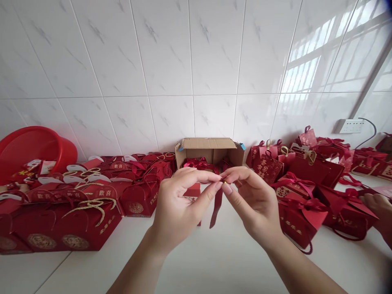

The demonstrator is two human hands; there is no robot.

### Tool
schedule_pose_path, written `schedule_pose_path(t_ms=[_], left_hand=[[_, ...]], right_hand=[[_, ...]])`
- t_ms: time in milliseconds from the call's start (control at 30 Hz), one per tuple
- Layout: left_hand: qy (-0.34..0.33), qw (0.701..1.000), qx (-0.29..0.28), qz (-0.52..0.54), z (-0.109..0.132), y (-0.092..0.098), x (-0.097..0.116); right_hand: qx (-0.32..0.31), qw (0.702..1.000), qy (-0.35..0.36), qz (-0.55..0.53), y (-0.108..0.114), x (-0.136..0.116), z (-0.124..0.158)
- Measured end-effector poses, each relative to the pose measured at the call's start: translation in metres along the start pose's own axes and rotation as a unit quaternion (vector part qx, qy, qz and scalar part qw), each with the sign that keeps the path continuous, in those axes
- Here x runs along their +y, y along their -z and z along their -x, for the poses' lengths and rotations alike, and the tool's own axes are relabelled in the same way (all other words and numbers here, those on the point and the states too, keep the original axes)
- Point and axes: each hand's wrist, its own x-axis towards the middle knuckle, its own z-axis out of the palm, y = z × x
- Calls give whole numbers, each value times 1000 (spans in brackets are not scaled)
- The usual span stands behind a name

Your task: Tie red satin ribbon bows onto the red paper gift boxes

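Observation:
A dark red ribbon (216,210) hangs down from between my two hands, which meet in the middle of the head view. My left hand (177,204) pinches it between thumb and fingertips. With thumb and forefinger, my right hand (255,202) pinches the same ribbon right beside them. A tiny gold piece (225,182) shows at my right fingertips; its kind is too small to tell. Behind my left hand a small red box (193,190) stands on the white table (211,265), partly hidden by the fingers.
Red gift boxes (61,224) stand in rows on the left, before a red basin (65,149). An open cardboard box (210,143) with red items inside sits against the tiled wall. Red bags and ribboned boxes (301,216) crowd the right, where another person's hand (378,208) shows.

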Motion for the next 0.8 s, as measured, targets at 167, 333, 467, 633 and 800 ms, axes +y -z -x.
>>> schedule_pose_path(t_ms=[167,333,467,633,800], left_hand=[[52,997,-32,38,-2,-1,-1],[59,996,-49,50,-3,-2,-3],[66,995,-69,42,-6,3,-3],[63,992,-55,-95,-18,32,-17],[165,952,-124,-226,-30,70,-63]], right_hand=[[23,999,-16,-20,0,5,-2],[50,998,-34,-23,0,7,-3],[42,998,-38,-4,2,9,-4],[47,998,-36,-1,5,10,-6],[24,996,-79,-40,10,12,-9]])
